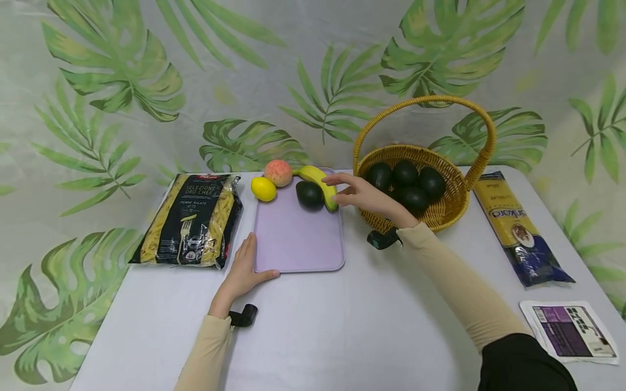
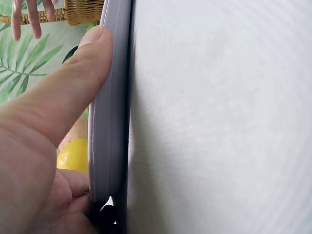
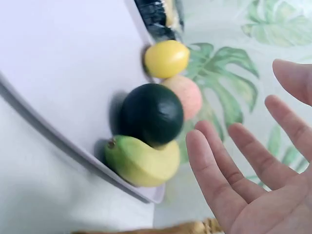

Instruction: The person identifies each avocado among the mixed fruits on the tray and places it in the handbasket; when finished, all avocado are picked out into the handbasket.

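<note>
A pale purple tray (image 1: 299, 244) lies on the table with a banana (image 1: 320, 184), a dark green avocado (image 1: 310, 195), a peach (image 1: 278, 172) and a lemon (image 1: 263, 189) along its far edge. My left hand (image 1: 243, 271) rests against the tray's near left corner, fingers along the side and thumb at the front edge; the left wrist view shows the thumb (image 2: 83, 73) lying on the rim. My right hand (image 1: 364, 196) hovers just right of the banana, fingers spread and holding nothing. In the right wrist view its fingers (image 3: 209, 165) are apart from the fruit.
A wicker basket (image 1: 455, 203) with a tall handle holds several dark avocados (image 1: 413, 200), right of the tray and beneath my right hand. A penne pasta bag (image 1: 188, 222) lies at left. A yellow-and-blue packet (image 1: 518, 228) and a white-and-purple pack (image 1: 569, 332) lie at right.
</note>
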A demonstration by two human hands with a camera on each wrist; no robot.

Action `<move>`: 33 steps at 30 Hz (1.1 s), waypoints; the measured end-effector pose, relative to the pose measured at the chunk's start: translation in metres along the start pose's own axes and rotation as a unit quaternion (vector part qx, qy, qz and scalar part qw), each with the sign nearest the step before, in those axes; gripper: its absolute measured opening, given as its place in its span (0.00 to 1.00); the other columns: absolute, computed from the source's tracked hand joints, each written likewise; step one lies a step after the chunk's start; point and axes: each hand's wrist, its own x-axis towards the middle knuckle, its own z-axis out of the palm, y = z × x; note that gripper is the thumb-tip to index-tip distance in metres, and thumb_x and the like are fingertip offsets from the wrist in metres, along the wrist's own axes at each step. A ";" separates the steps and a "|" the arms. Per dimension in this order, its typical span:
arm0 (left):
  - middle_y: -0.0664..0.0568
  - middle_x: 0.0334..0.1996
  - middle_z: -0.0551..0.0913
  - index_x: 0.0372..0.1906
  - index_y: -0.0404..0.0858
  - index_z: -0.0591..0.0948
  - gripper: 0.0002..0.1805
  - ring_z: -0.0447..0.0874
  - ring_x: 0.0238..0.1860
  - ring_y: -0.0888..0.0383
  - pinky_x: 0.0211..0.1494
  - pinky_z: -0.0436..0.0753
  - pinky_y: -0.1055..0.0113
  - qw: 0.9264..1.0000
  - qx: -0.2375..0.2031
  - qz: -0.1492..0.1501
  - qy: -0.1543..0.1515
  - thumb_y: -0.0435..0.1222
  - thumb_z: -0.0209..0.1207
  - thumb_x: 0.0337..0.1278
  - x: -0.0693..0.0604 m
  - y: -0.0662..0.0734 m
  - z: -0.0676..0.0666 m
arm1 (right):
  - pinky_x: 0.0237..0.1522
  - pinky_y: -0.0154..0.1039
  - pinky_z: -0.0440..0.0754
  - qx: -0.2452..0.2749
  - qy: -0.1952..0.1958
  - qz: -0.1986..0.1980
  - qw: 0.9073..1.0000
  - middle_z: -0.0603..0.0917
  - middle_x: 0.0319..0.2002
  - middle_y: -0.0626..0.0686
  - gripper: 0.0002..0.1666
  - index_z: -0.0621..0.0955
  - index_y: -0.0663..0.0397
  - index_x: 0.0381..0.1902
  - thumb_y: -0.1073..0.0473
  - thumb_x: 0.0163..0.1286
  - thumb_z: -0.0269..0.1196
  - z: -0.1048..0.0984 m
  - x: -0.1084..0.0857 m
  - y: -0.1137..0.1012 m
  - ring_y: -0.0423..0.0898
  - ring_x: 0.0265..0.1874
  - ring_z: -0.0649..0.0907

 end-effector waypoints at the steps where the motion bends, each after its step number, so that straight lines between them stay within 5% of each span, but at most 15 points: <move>1: 0.30 0.73 0.37 0.71 0.21 0.39 0.62 0.34 0.73 0.37 0.72 0.40 0.46 1.000 0.000 0.000 0.000 0.47 0.70 0.49 0.000 0.000 0.000 | 0.55 0.51 0.75 0.000 -0.001 0.003 1.000 0.67 0.66 0.59 0.29 0.66 0.57 0.68 0.61 0.71 0.58 0.003 0.005 0.001 0.58 0.56 0.75; 7: 0.31 0.73 0.37 0.72 0.22 0.39 0.62 0.34 0.73 0.37 0.72 0.41 0.45 1.000 -0.002 -0.001 0.001 0.46 0.70 0.49 -0.001 -0.001 0.000 | 0.60 0.54 0.69 -0.039 -0.013 0.017 0.999 0.61 0.70 0.58 0.33 0.66 0.59 0.68 0.60 0.68 0.61 0.017 0.037 0.006 0.60 0.63 0.67; 16: 0.30 0.73 0.37 0.72 0.21 0.40 0.63 0.34 0.73 0.36 0.72 0.41 0.45 1.000 0.003 0.000 0.003 0.47 0.70 0.48 -0.001 -0.002 0.000 | 0.67 0.52 0.59 -0.131 -0.014 0.022 0.991 0.68 0.66 0.59 0.30 0.70 0.62 0.66 0.64 0.65 0.63 0.030 0.075 0.012 0.56 0.67 0.62; 24: 0.31 0.73 0.36 0.72 0.22 0.39 0.63 0.33 0.73 0.37 0.72 0.40 0.45 1.000 0.001 -0.007 -0.003 0.47 0.70 0.48 -0.001 -0.002 0.000 | 0.61 0.51 0.63 -0.236 -0.030 0.095 0.966 0.68 0.64 0.60 0.28 0.76 0.48 0.62 0.59 0.63 0.65 0.047 0.093 0.013 0.56 0.61 0.66; 28: 0.31 0.73 0.36 0.72 0.23 0.39 0.63 0.33 0.73 0.37 0.72 0.40 0.46 1.000 -0.002 -0.007 -0.003 0.47 0.70 0.49 0.000 -0.001 0.000 | 0.59 0.50 0.66 -0.273 -0.023 0.099 0.957 0.68 0.61 0.61 0.25 0.78 0.44 0.58 0.60 0.62 0.67 0.055 0.096 0.013 0.55 0.57 0.69; 33: 0.31 0.73 0.36 0.72 0.23 0.39 0.63 0.33 0.73 0.38 0.72 0.40 0.46 1.000 -0.001 -0.010 -0.004 0.47 0.70 0.49 0.000 0.000 0.000 | 0.57 0.50 0.68 -0.230 0.000 0.081 0.970 0.69 0.60 0.60 0.24 0.79 0.44 0.57 0.60 0.62 0.66 0.056 0.091 0.012 0.54 0.54 0.70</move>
